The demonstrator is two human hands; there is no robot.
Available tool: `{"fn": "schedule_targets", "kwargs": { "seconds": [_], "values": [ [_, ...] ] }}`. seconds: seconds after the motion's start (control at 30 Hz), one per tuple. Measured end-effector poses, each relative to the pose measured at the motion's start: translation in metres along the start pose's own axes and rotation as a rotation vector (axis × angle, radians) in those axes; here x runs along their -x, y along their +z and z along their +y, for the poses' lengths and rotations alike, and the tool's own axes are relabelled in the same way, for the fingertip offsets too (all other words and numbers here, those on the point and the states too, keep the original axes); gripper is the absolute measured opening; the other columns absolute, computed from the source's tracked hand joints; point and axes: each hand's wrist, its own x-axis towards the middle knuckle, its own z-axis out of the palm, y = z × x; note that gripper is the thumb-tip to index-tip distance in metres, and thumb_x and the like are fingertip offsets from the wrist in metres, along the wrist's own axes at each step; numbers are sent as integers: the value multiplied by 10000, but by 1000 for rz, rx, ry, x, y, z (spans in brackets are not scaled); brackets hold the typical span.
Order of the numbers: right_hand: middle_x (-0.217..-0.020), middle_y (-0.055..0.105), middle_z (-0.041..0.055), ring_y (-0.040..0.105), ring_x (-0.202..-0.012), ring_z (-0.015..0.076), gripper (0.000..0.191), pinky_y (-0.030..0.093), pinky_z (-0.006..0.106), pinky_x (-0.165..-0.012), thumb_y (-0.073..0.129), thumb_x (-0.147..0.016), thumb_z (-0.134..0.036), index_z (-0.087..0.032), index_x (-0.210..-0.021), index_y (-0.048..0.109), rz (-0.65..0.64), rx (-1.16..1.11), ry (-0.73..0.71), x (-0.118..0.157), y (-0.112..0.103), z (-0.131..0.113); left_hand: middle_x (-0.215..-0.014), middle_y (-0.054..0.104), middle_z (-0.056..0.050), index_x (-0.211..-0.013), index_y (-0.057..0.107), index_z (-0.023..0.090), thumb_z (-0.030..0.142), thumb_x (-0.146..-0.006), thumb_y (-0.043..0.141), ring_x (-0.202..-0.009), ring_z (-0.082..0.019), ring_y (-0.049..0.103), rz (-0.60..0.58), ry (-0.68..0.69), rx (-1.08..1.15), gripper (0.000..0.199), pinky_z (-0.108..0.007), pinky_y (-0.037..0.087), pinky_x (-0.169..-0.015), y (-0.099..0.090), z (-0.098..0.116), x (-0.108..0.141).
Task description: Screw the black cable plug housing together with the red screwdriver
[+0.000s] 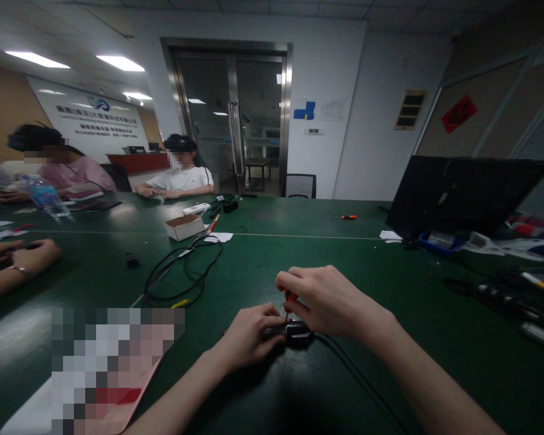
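My right hand [324, 299] is closed round the red handle of a small screwdriver [291, 296], held upright with its shaft pointing down. Below it lies a black device [298, 331], which the shaft's lower end reaches at its left part. My left hand [252, 332] grips the left end of that device between thumb and fingers, low over the green table [263, 260]. A black cable [358, 371] runs from the device's right side toward the bottom edge. The exact spot where the screwdriver tip rests is too small to make out.
A coiled black cable [184, 272] and an open small box [185, 228] lie left of centre. Another screwdriver [348, 217] lies farther back. A monitor [457, 196] and tools stand right. Papers [31, 402] lie lower left. Another person's hands [36, 257] are at the left edge.
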Motion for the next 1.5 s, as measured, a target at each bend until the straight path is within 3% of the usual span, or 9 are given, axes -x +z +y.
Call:
{"fn": "schedule_targets", "kwargs": {
  "seconds": [0.07,0.2,0.37,0.63,0.77,0.9,1.1,1.33,1.5],
  "values": [
    [-829,654,6,535,-631,125,62,220,272,-528,583,-928,-243,-192,-953,560,-7,46,19,0,-1,-1,-1078,652,-36,-1046,729,262,310,-925,600,-917,-210,639,-1,-2,0,183,-282,494,-805,0,0,0],
    [-772,650,11,546,-633,134,161,210,280,-532,611,-930,-318,-182,-857,566,-24,81,52,2,-4,-2,-1111,652,-40,-1069,727,273,331,-922,602,-933,-220,638,-11,-23,-1,202,-298,498,-838,0,0,0],
    [-944,648,52,558,-717,145,104,274,269,-548,577,-873,-223,-155,-948,555,-4,-21,-4,3,-5,-4,-1077,656,-43,-1047,739,270,336,-932,583,-940,-221,636,-7,-8,26,205,-296,497,-847,0,0,-1],
    [-954,684,39,590,-708,145,154,278,275,-546,570,-886,-179,-168,-1038,552,-24,-36,32,0,-2,-1,-1078,655,-49,-1067,733,259,330,-928,587,-935,-223,637,-7,-22,25,214,-296,495,-843,-1,2,0],
    [-809,690,18,571,-618,139,150,222,277,-524,640,-914,-304,-181,-970,576,-6,63,81,-2,-1,0,-1072,663,-51,-1111,723,264,347,-932,589,-940,-227,640,-11,-26,40,238,-302,500,-838,0,0,0],
    [-715,651,23,542,-578,134,293,204,282,-515,596,-947,-429,-172,-805,586,-16,126,104,-2,0,1,-1116,665,-54,-1151,709,277,340,-932,596,-970,-239,641,-12,-18,18,255,-325,495,-866,0,0,0],
    [-996,652,47,572,-751,143,140,323,265,-584,594,-859,-207,-166,-989,568,-6,-76,-6,1,-3,0,-1066,654,-44,-1031,742,262,324,-927,599,-923,-218,642,12,1,33,187,-287,495,-817,1,-1,0],
    [-950,662,30,557,-693,139,196,298,273,-567,525,-870,-136,-174,-1063,536,-54,-102,6,-1,-3,-1,-1073,656,-35,-1064,732,274,315,-914,613,-931,-218,640,2,-14,31,196,-290,494,-844,2,-2,0],
    [-917,650,20,524,-654,122,132,242,261,-541,560,-912,-189,-193,-1044,561,-19,-25,10,0,-2,-1,-1081,657,-38,-1082,730,276,308,-913,613,-936,-223,643,1,-17,29,207,-298,498,-847,2,-2,-1]
  ]
}}
